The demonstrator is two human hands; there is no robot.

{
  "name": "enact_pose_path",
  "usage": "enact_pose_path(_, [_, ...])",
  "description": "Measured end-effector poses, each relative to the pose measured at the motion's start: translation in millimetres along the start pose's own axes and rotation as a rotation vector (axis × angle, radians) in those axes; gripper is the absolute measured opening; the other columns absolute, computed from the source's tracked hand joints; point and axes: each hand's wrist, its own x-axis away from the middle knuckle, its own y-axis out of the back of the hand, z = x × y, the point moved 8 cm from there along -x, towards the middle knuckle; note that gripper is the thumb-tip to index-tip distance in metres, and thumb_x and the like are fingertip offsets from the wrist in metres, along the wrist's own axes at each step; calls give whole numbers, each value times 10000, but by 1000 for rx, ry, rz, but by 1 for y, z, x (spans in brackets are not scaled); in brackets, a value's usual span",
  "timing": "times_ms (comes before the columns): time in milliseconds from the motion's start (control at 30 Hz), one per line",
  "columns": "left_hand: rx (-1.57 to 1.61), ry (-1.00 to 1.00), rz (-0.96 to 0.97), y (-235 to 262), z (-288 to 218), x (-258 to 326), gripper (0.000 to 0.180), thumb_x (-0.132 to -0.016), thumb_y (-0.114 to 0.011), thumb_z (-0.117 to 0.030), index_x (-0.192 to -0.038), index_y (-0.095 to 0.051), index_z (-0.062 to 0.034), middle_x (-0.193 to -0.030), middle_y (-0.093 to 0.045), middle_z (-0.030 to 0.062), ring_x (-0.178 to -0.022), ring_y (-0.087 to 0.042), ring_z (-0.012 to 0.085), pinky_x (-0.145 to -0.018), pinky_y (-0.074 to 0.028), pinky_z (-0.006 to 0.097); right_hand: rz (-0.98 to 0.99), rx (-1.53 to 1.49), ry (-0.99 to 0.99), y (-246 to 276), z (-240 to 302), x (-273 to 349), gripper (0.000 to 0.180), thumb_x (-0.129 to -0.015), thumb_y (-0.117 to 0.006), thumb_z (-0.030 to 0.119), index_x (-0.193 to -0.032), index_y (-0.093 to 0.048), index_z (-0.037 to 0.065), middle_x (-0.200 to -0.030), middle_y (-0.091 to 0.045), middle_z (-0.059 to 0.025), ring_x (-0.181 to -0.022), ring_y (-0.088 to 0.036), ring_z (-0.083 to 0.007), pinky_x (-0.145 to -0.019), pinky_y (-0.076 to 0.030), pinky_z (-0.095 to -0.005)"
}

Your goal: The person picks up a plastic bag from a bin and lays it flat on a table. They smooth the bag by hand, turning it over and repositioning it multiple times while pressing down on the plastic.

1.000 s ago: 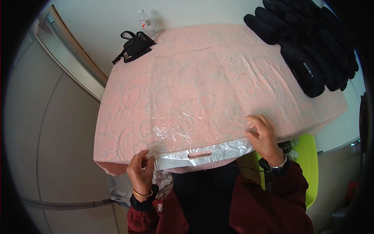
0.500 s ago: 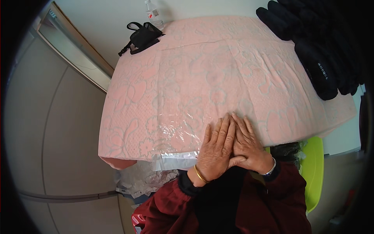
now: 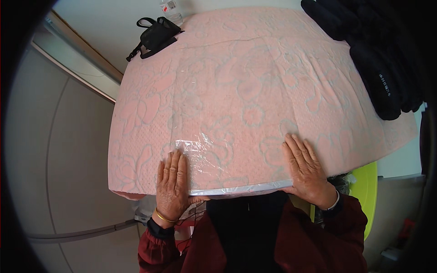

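A clear plastic sheet or bag (image 3: 205,148) lies over the pink patterned cloth (image 3: 141,118), shiny where it catches light. Its whitish strip (image 3: 243,188) runs along the near edge of the cloth. My left hand (image 3: 172,185) rests at the left end of this strip, fingers stretched out flat on top and thumb pointing inward at the edge. At the right end, my right hand (image 3: 307,170) lies with its fingers extended on the plastic and cloth. Its thumb is mostly hidden near the edge. Both hands are open.
On the far left of the cloth are a black strapped pouch (image 3: 159,36) and a clear bottle (image 3: 171,12). Dark padded fabric (image 3: 373,77) lies at the right. Below the cloth on the right stands a lime-green bin (image 3: 366,200). Grey cabinet doors (image 3: 77,150) line the left.
My hands were side by side on the plastic and have moved apart, left hand to the left, right hand to the right. The whitish strip now lies straighter along the cloth's edge.
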Motion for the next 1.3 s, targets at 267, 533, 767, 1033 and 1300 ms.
enact_pose_path(267, [-39, 32, -45, -3, 14, 11, 1172, -722, -547, -823, -1473, -382, 62, -1552, -384, 239, -1450, -361, 399, -1187, -234, 551, -53, -11, -20, -1, -9, 14, 1150, -582, -906, 218, -1504, -285, -77, -1583, -306, -233, -1497, -271, -367, -1237, -203, -484])
enact_pose_path(533, [-95, 9, -64, -11, 23, 24, 1188, -745, -498, -855, -1500, -355, 50, -1563, -363, 241, -1466, -331, 401, -1190, -213, 564, -31, 95, -30, 5, -15, 38, 1034, -688, -855, 164, -1508, -274, -76, -1579, -297, -250, -1491, -273, -389, -1225, -192, -525])
enact_pose_path(767, [4, -40, -103, 49, -38, 22, 1143, -760, -558, -792, -1488, -356, 66, -1581, -312, 268, -1481, -291, 418, -1184, -159, 613, -189, -294, 82, 51, 10, 44, 1006, -740, -836, 340, -1491, -321, -87, -1589, -259, -263, -1499, -228, -414, -1208, -184, -553])
enact_pose_path(1033, [393, -253, -137, 14, -151, -50, 1112, -823, -517, -760, -1508, -307, 89, -1579, -288, 294, -1482, -271, 439, -1195, -164, 581, -148, -105, 116, 0, 46, -17, 1004, -792, -759, 489, -1489, -325, -89, -1592, -248, -278, -1503, -218, -417, -1217, -164, -556])
enact_pose_path(1300, [213, -240, -26, -8, -94, -49, 1165, -818, -469, -821, -1500, -303, 108, -1562, -308, 304, -1481, -272, 440, -1200, -183, 559, 5, -115, 77, -8, 28, -20, 1156, -722, -744, 610, -1506, -278, -99, -1600, -250, -261, -1514, -212, -382, -1236, -153, -514])
